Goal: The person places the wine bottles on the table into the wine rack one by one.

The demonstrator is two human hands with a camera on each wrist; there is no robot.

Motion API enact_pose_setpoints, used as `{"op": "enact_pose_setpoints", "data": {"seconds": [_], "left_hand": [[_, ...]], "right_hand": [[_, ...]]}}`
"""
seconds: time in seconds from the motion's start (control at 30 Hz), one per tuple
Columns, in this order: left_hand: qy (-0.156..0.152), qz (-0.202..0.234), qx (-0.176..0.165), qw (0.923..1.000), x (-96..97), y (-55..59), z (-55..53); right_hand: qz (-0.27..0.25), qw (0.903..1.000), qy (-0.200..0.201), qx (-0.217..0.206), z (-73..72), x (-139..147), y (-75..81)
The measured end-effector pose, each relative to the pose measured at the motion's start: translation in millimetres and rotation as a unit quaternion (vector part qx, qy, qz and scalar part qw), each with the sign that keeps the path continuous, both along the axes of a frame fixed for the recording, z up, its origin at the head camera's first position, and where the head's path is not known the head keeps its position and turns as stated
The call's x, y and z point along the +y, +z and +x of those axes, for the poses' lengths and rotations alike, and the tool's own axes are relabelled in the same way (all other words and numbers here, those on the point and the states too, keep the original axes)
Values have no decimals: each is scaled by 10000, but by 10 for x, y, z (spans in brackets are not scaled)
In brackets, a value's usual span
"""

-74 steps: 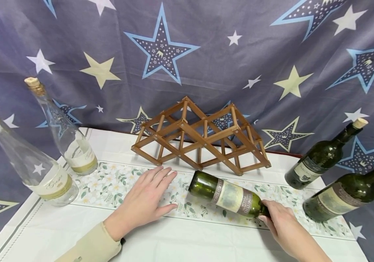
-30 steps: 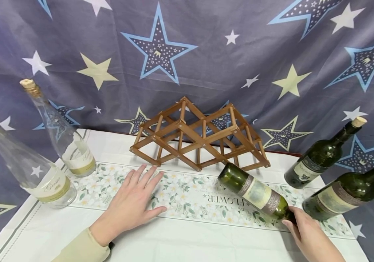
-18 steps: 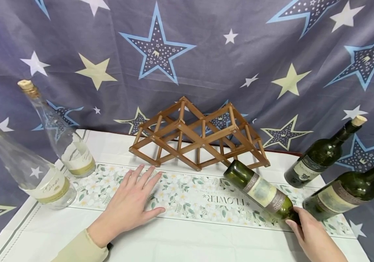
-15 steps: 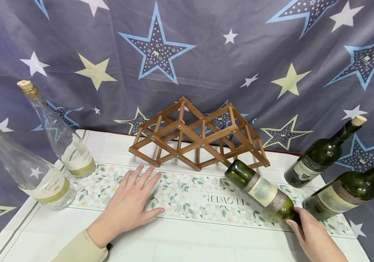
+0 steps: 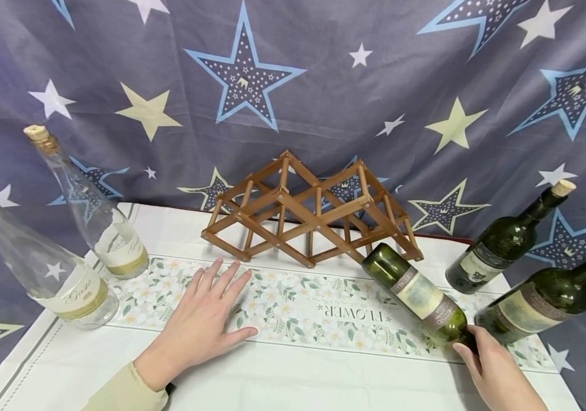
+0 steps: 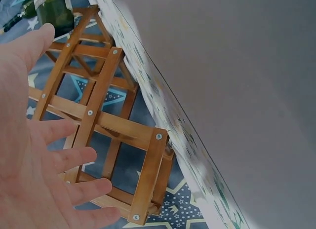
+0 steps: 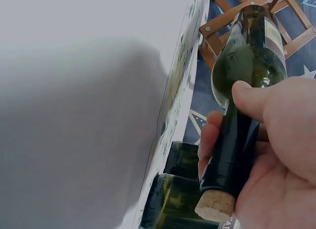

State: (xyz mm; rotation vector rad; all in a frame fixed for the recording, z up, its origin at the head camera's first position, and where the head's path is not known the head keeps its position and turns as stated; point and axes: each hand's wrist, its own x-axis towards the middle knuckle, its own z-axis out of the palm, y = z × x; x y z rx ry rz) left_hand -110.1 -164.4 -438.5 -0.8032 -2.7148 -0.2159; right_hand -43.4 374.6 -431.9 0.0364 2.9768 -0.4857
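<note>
My right hand (image 5: 498,368) grips a green wine bottle (image 5: 423,297) by its dark neck, with the thumb along the neck in the right wrist view. The bottle lies tilted, its base pointing back left at the lower right of the wooden wine rack (image 5: 318,222). A cork (image 7: 216,205) shows at the mouth in the right wrist view. My left hand (image 5: 201,322) is flat with fingers spread over the floral runner, holding nothing. The rack, a folding lattice of diamond-shaped cells, holds no bottles.
Two clear corked bottles (image 5: 118,242) stand at the left. Two green bottles stand at the right, a corked one (image 5: 498,251) behind a nearer one (image 5: 534,308), close to my right hand. A star-printed curtain (image 5: 313,114) hangs behind the white-covered table (image 5: 293,377).
My right hand has carried the green wine bottle rightward, turning its base back toward the rack's right end. My left hand has drawn a little to the left, fingers still spread.
</note>
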Motion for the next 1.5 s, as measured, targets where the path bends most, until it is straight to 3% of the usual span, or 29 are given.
{"op": "enact_pose_setpoints", "data": {"seconds": [0.83, 1.5], "left_hand": [[19, -12, -5, 10000, -2, -1, 53], [18, 10, -128, 9999, 20, 12, 65]], "right_hand": [[-87, 9996, -255, 58, 61, -171, 53], [-473, 9927, -552, -967, 43, -395, 157]]}}
